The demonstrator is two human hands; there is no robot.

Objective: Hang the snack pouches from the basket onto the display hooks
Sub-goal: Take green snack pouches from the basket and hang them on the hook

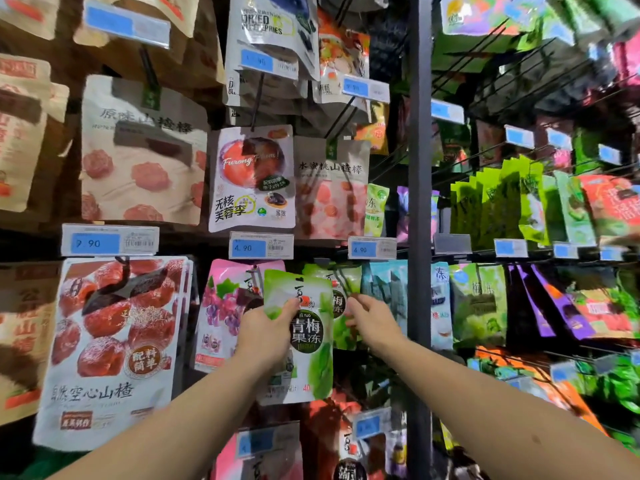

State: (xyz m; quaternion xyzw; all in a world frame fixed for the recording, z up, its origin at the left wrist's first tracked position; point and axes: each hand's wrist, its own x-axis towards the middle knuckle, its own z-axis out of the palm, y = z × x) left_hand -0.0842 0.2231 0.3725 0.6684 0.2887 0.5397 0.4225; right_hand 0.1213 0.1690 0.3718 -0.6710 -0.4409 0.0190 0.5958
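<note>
Green and glossy, the snack pouch is held upright in front of the lower row of the display, just below the price tag marked 4.90. The left hand grips it by its left edge, thumb on the printed face and the other fingers behind. To its right, the right hand reaches farther in, fingertips curled at the matching green pouches already hanging there. Whether it pinches one of them or only steadies the stack, I cannot tell. The basket is out of view.

By my reading the step in hand is the hanging itself: the pouch is carried to its own row (same green, same lettering), between the pink grape pouches on the left and the blue pouches on the right, but is not yet on a hook. The hook's tip cannot be made out, since the pouch covers it.

The next move probably calls for lifting the pouch so the hole in its top edge meets the hook's near end, then sliding it back against the hung stack while the right hand keeps that stack from swinging.
</note>
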